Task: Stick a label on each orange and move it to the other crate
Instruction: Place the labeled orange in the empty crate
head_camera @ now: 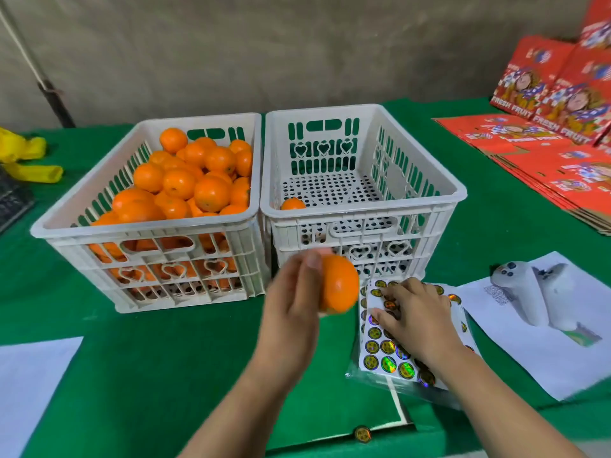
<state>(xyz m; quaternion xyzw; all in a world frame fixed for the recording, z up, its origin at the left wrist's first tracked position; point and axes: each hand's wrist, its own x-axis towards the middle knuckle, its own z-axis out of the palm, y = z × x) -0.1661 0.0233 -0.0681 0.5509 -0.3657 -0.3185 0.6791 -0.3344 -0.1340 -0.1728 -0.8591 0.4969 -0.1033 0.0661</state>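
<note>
Holding a round bright orange fruit (339, 285) in front of the crates, the left hand (291, 305) has its grip clamped on it, thumb up along the near side and fingers curled behind; the fruit is blurred and lifted clear of the desk. Just to its right, the right hand (413, 314) lies on a white sheet of round holographic stickers (386, 353), fingers bent down onto the stickers; whether the grip pinches one I cannot tell. That sheet rests on the green cloth-covered desk (165, 375), touching the foot of the right-hand white slotted plastic crate (363, 213), which holds a single small orange (292, 204) at its near left corner. Beside it, touching, the left-hand white plastic crate (145, 226) is heaped with oranges (195, 180). One loose round sticker (362, 434) sits at the desk's near edge. A white handheld controller (532, 292) lies on printed paper (545, 352) at the right
</note>
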